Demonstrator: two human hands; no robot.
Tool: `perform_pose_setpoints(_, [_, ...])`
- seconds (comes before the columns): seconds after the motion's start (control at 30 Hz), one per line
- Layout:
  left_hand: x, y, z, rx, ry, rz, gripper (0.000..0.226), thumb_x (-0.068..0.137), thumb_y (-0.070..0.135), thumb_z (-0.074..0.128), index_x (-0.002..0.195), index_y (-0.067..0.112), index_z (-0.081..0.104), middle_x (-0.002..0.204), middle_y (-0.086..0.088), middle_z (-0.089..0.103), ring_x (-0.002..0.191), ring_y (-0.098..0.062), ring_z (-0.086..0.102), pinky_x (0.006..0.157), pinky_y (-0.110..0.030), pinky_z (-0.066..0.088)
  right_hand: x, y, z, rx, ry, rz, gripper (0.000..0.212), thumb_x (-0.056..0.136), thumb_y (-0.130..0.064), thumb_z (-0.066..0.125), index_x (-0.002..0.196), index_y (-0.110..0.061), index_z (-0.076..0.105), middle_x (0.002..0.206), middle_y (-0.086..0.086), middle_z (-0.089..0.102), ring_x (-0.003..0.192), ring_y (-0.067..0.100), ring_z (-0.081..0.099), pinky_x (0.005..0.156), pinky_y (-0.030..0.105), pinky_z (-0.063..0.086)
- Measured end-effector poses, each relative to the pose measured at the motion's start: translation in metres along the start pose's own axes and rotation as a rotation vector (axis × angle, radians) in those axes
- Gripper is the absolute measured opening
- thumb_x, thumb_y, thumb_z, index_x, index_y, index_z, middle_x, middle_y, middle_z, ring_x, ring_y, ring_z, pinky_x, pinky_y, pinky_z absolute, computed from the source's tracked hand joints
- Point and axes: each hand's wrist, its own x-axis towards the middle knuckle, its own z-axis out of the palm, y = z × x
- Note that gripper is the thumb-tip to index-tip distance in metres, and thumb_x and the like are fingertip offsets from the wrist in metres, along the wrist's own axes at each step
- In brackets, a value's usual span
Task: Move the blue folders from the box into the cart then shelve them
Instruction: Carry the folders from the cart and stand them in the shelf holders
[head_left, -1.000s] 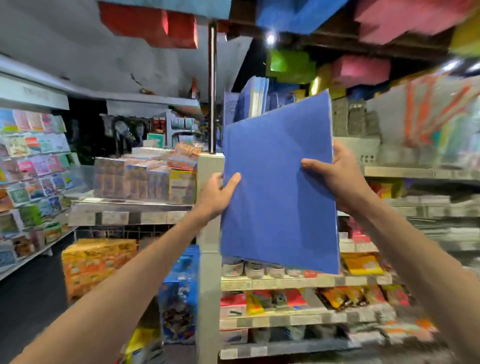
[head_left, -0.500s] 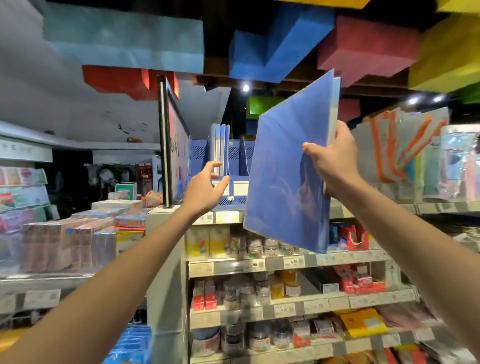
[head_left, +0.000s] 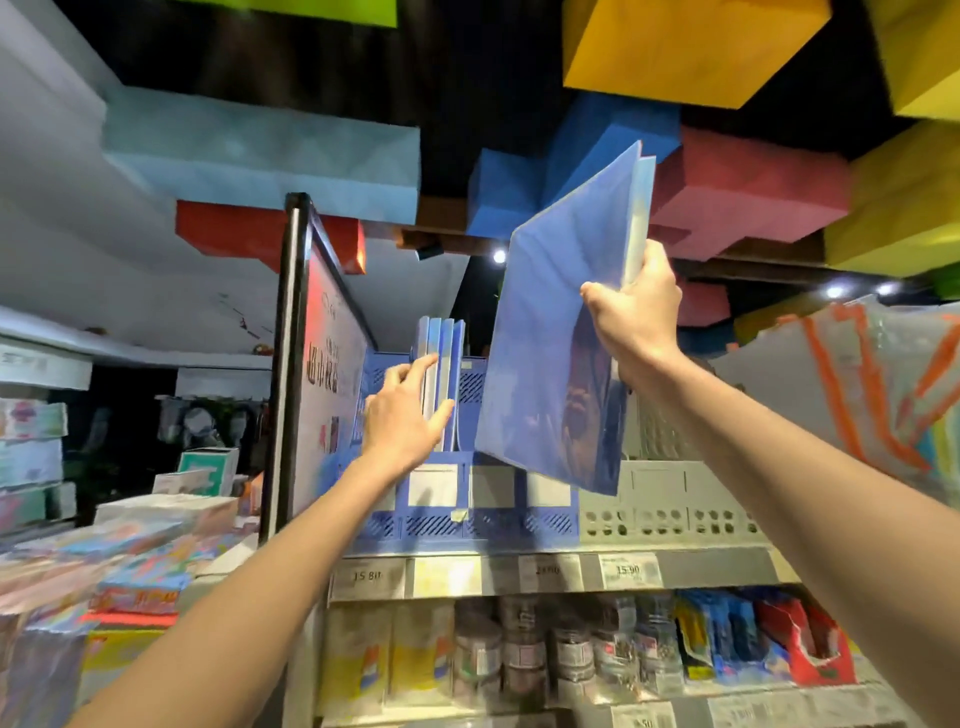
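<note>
Head view: right grip (head_left: 636, 317) is clamped on one edge of the blue folder (head_left: 561, 338), held high and tilted, just right of the blue file rack (head_left: 467, 514) on the top shelf (head_left: 675, 569). The left grip (head_left: 402, 415) is spread, fingers straight, touching the standing folders (head_left: 441, 384) in the rack. Risk: a one-edge pinch on a slick, floppy cover could slip, or the folder could fan open and snag a rack divider. If the left grip eases off early, the standing folders could lean over and close the slot.
</note>
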Motion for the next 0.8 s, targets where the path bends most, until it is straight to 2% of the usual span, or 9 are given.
perform_pose_setpoints(0.17, [0.029,-0.017,0.033,0.043,-0.023,-0.046,0.080,0.091,0.046,0.066,0.157,0.035,0.023,0.156,-0.018,0.032,0.136,-0.037,0.046,0.111,-0.049,0.037,0.023,0.028,0.044,0.022,-0.003,0.024,0.042,0.082,-0.009,0.064,0.122,-0.006,0.052,0.111,0.010,0.063,0.094,0.023,0.058,0.059,0.021,0.039])
perform_pose_setpoints(0.3, [0.045,-0.029,0.043,0.011,-0.054,-0.021,0.095,0.084,0.049,0.071,0.158,0.039,0.012,0.159,-0.013,0.029,0.131,-0.038,0.051,0.106,-0.051,0.044,0.036,0.046,0.078,0.076,-0.004,0.064,0.045,0.083,-0.009,0.064,0.127,-0.006,0.051,0.118,0.010,0.063,0.101,0.022,0.060,0.058,0.015,0.043])
perform_pose_setpoints(0.37, [0.049,-0.036,0.043,-0.031,-0.062,0.003,0.098,0.084,0.046,0.072,0.157,0.042,0.008,0.161,-0.006,0.027,0.133,-0.034,0.050,0.105,-0.049,0.045,0.041,0.054,0.095,0.115,-0.021,0.087,0.046,0.083,-0.008,0.064,0.127,-0.006,0.052,0.117,0.009,0.063,0.100,0.021,0.060,0.060,0.010,0.044])
perform_pose_setpoints(0.43, [0.049,-0.038,0.043,-0.031,-0.055,0.039,0.097,0.086,0.042,0.069,0.157,0.043,0.004,0.161,-0.001,0.029,0.135,-0.029,0.048,0.103,-0.047,0.045,0.042,0.060,0.111,0.139,-0.046,0.101,0.047,0.084,-0.007,0.065,0.129,-0.005,0.051,0.117,0.008,0.061,0.098,0.019,0.056,0.053,0.002,0.039])
perform_pose_setpoints(0.47, [0.049,-0.039,0.042,-0.024,-0.050,0.061,0.096,0.087,0.040,0.067,0.158,0.042,0.002,0.161,0.001,0.031,0.136,-0.026,0.046,0.101,-0.045,0.045,0.043,0.063,0.119,0.145,-0.051,0.107,0.048,0.084,-0.007,0.065,0.129,-0.006,0.050,0.118,0.008,0.061,0.100,0.020,0.057,0.056,0.003,0.040])
perform_pose_setpoints(0.6, [0.047,-0.047,0.041,-0.028,-0.046,0.109,0.091,0.093,0.039,0.060,0.159,0.040,-0.002,0.165,0.011,0.022,0.147,-0.018,0.034,0.107,-0.043,0.043,0.038,0.072,0.154,0.182,-0.078,0.150,0.048,0.080,-0.006,0.064,0.126,-0.010,0.051,0.118,0.011,0.060,0.108,0.027,0.058,0.089,0.035,0.054])
perform_pose_setpoints(0.7, [0.044,-0.053,0.042,-0.044,-0.068,0.117,0.089,0.097,0.043,0.058,0.157,0.046,-0.008,0.166,0.011,0.020,0.131,-0.036,0.051,0.098,-0.042,0.047,0.034,0.081,0.178,0.190,-0.107,0.165,0.050,0.078,-0.005,0.060,0.126,-0.012,0.051,0.116,0.013,0.061,0.106,0.030,0.059,0.087,0.041,0.056])
perform_pose_setpoints(0.73, [0.043,-0.054,0.043,-0.053,-0.077,0.113,0.089,0.097,0.044,0.057,0.156,0.047,-0.009,0.165,0.008,0.024,0.122,-0.042,0.055,0.095,-0.042,0.048,0.033,0.083,0.185,0.191,-0.111,0.164,0.049,0.078,-0.004,0.059,0.126,-0.011,0.052,0.115,0.013,0.062,0.104,0.030,0.061,0.084,0.040,0.056])
perform_pose_setpoints(0.8, [0.043,-0.054,0.043,-0.074,-0.089,0.096,0.088,0.098,0.045,0.057,0.155,0.050,-0.010,0.161,0.002,0.036,0.120,-0.046,0.054,0.097,-0.044,0.048,0.031,0.089,0.198,0.194,-0.113,0.161,0.045,0.077,-0.003,0.058,0.122,-0.009,0.052,0.108,0.012,0.062,0.099,0.032,0.062,0.081,0.041,0.056])
